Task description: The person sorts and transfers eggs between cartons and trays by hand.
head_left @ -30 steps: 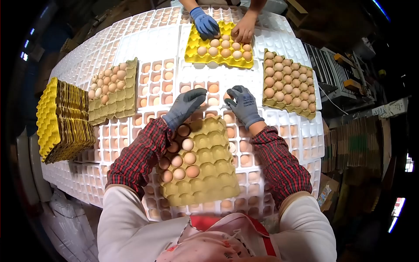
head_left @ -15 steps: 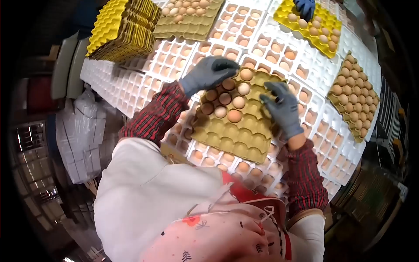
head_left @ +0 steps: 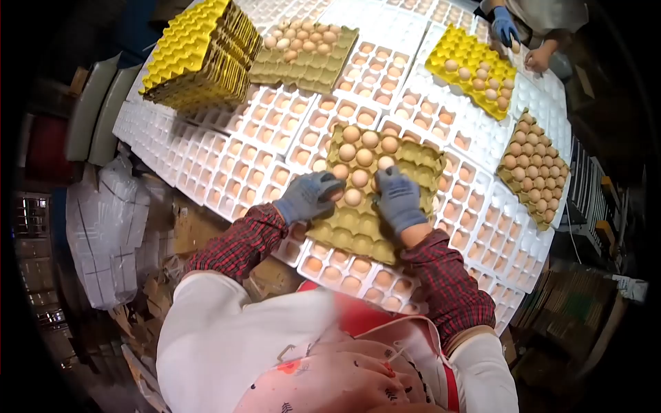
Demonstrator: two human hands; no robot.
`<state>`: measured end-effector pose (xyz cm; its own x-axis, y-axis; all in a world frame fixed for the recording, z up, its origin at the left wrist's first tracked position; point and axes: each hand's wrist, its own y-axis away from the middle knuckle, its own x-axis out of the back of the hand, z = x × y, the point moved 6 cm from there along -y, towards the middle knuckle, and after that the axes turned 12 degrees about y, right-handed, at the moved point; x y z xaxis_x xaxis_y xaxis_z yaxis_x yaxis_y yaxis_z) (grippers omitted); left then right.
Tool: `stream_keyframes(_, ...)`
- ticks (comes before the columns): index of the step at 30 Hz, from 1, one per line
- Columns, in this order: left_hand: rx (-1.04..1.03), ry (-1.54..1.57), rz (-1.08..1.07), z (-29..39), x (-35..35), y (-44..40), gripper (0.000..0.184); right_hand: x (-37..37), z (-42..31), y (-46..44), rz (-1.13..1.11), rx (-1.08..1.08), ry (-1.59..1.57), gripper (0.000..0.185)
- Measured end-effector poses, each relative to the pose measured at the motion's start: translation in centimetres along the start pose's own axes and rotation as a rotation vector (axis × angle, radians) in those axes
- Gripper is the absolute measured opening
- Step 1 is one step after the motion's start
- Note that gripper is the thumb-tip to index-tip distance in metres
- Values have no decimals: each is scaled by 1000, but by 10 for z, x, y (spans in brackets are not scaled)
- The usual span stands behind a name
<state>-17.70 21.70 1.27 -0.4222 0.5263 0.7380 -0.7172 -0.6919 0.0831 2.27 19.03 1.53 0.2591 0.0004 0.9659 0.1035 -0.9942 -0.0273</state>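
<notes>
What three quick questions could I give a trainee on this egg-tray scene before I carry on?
1. Multiple choice: The left hand and right hand are at which tray?
a) the yellow tray near the co-worker
b) the tan tray at the far right
c) the partly filled tan tray in front of the person
2. True or false: The stack of trays with a yellow one on top stands on the person's left.
3. Fill in: The glove on the co-worker's gloved hand is ____.

Key: 1 c; 2 true; 3 blue
</notes>
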Motion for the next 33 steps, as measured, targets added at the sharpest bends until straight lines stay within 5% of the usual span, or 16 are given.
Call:
stream_keyframes(1,37,96,-16,-3,3,1,48,-16,-4,-4,38,7,250,29)
stream_keyframes(3,-35,230,48,1,13,4,44,-15,-4,-2,3,36,153,21)
stream_keyframes(5,190,1064,278,-28,6,9,27,1,4,-5,-16,51,-24,24)
stream_keyframes(7,208,1056,174,-31,-4,-1,21,-6,42,3,-107,-228,-998,41)
stream_keyframes(8,-3,666,172,2,5,-7,18,-5,58,8,-137,-399,-1438,51)
stream_keyframes(9,28,246,33,30,-1,-15,18,9,63,4,-66,-349,-1317,48)
stream_keyframes(11,-45,-178,61,46,-28,-20,21,34,45,-20,217,110,-471,44)
stream_keyframes(14,-126,-439,121,25,-67,-29,26,8,9,-39,-23,-99,367,25)
stream_keyframes(18,-110,152,-6,49,-6,-23,27,-10,10,-56,-95,-72,478,19)
stream_keyframes(20,37,782,138,12,4,-15,58,14,22,-52,52,-13,278,16)
stream_keyframes(22,322,1351,46,-22,22,-7,59,25,47,-46,122,-31,-114,22)
stream_keyframes(23,188,1593,134,-11,36,-4,58,27,65,-41,157,-58,-382,27)
stream_keyframes(26,224,1351,129,-29,50,-10,47,44,67,-17,-78,-314,-1578,44)
stream_keyframes(28,234,1171,115,-30,46,-17,39,50,64,-18,176,-101,-1256,42)
stream_keyframes(31,326,1202,-27,-42,26,-35,28,10,83,-21,75,-354,-1563,45)
stream_keyframes(33,-518,575,283,17,59,-32,32,9,90,-20,81,-395,-1547,47)
